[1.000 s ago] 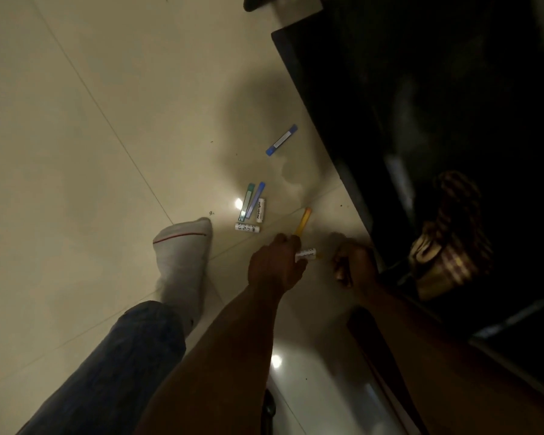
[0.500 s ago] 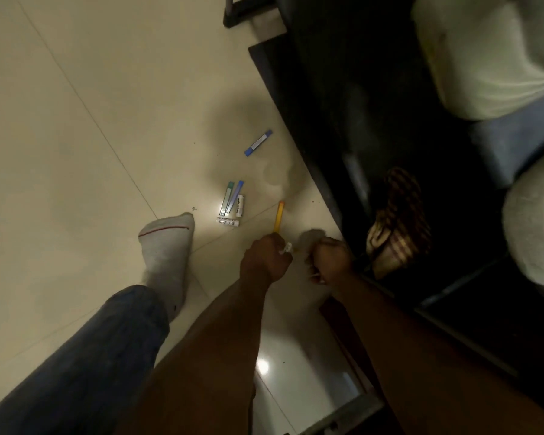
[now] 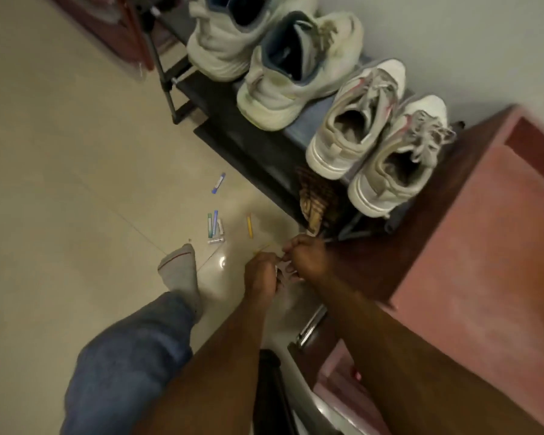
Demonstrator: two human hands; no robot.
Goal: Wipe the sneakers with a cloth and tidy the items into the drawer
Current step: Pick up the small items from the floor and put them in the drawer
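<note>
Meeting low over the pale floor (image 3: 60, 189), the left hand (image 3: 259, 273) and the right hand (image 3: 307, 259) sit almost knuckle to knuckle, both with fingers curled; a small whitish item (image 3: 280, 267) shows in the gap between them, and each hand seems to pinch it, though blur hides what it is. At about 11 o'clock from the hands, close by, a yellow stick (image 3: 249, 226) lies on the floor. Further out toward 10 o'clock is a small cluster of sticks (image 3: 215, 227), green, blue and white ones side by side with a white one lying crosswise at their near end. Beyond that, near 11 o'clock and apart from the rest, lies a lone blue-and-white stick (image 3: 218, 183). At 9 o'clock from the hands rests a foot in a grey sock (image 3: 179, 271), with a leg in blue jeans (image 3: 129, 356) running back toward 7 o'clock. At 1 o'clock, just beyond the right hand, a checked cloth (image 3: 316, 196) lies bunched on a lower tier of the dark shoe rack (image 3: 230, 127). On the rack's top tier, from 12 toward 1 o'clock, stand four sneakers with heels toward the viewer: a pale pair (image 3: 270, 54) farther off and a white-and-grey pair (image 3: 374, 136) nearer. At 3 o'clock stands a reddish cabinet (image 3: 484, 240), and at 5 o'clock below the arms its drawer (image 3: 336, 368) is pulled out, a metal handle (image 3: 311, 324) on its front.
</note>
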